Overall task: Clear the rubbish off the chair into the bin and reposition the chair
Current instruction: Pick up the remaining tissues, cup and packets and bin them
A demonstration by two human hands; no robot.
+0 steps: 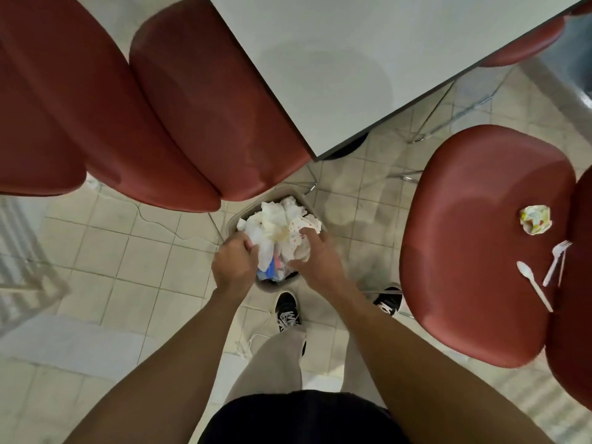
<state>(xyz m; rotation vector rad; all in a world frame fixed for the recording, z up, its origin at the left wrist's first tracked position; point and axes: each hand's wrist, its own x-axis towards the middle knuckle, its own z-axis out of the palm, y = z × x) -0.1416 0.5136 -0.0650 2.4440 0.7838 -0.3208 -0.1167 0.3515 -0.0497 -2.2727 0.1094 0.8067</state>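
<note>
A small grey bin (278, 284) stands on the floor below me, heaped with crumpled white paper (278, 223). My left hand (234, 263) is closed on paper at the bin's left rim. My right hand (315, 255) presses on the dotted paper at the right, fingers curled into it. To the right stands a red chair (474, 238). On its seat lie a crumpled yellow-printed wrapper (535, 219), a white plastic spoon (533, 285) and a white plastic fork (555, 262).
A white table (368, 59) fills the top middle, its corner near the bin. Two more red chairs (198, 100) sit at the left, one overhanging the bin. My feet in black shoes (287, 310) stand on the tiled floor just behind the bin.
</note>
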